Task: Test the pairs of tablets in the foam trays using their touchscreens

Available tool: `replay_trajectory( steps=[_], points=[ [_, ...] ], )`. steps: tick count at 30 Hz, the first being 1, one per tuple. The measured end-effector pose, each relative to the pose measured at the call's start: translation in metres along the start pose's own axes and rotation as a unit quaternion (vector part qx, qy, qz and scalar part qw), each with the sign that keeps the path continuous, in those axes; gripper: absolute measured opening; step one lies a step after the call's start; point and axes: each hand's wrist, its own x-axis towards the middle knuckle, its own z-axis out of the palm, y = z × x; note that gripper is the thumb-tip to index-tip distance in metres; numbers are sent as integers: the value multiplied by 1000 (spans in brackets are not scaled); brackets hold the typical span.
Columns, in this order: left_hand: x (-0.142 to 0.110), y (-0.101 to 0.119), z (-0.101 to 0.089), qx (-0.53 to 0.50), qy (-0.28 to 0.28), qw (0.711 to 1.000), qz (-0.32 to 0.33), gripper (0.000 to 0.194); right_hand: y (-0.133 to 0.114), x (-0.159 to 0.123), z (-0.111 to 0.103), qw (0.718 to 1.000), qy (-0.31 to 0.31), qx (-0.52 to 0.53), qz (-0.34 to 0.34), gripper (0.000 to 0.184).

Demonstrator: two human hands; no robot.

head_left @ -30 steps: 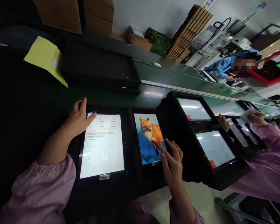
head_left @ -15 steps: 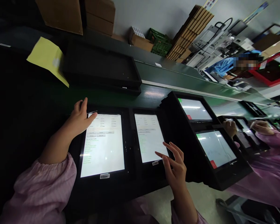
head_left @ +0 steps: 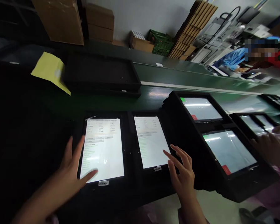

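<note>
Left hand (head_left: 72, 169) at barcode-labelled tablet (head_left: 108, 157)

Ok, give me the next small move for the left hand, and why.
Probably close the bare left hand on the leftmost black rectangular tablet with a lit white screen: its fingers are spread by the left edge and its thumb lies over the lower screen, though contact is unclear.

We've a v. dim pic, far LH side nr black; L tablet (head_left: 107, 161) & R tablet (head_left: 150, 149) glow brightest. We get white glare streaks on angled screens (head_left: 231, 154), sheen on green bench (head_left: 154, 101), slight blur on L hand (head_left: 74, 169), stretch twd edges.
</note>
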Motion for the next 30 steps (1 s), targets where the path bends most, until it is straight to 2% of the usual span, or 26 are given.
replay_trajectory(
  steps=[3, 5, 7, 9, 12, 14, 19, 23, 27, 30],
  points=[
    [-35, -9, 20, 37, 7, 999, -36, 110, -2, 2, -2, 1000, 8, 19, -7, 28],
    [-43, -5, 28, 67, 8, 997, -45, 114, -3, 3, -3, 999, 12, 33, 3, 29],
    [-41, 3, 31, 93, 25, 995, -38, 120, -4, 2, -4, 999, 15, 42, 16, 30],
    [-34, 13, 31, 100, 65, 992, -40, 119, -4, 1, -6, 998, 22, 47, 25, 30],
    [-23, 27, 28, 63, 121, 988, -67, 112, -3, -1, -12, 998, 17, 61, 22, 31],
    [-19, 30, 24, 20, 131, 988, -84, 108, -5, 1, -15, 997, -12, 77, 1, 30],
    [-19, 21, 15, -114, 107, 980, -125, 99, -20, 12, -14, 983, -122, 108, -81, 25],
    [-28, 12, 14, -223, 85, 956, -172, 93, -27, 14, -10, 980, -134, 106, -103, 23],
    [-40, 4, 15, -287, 61, 947, -134, 86, -24, 8, -9, 979, -145, 108, -95, 23],
    [-45, -3, 12, -298, 24, 950, -90, 90, -22, 4, -8, 981, -125, 117, -94, 23]
  ],
)
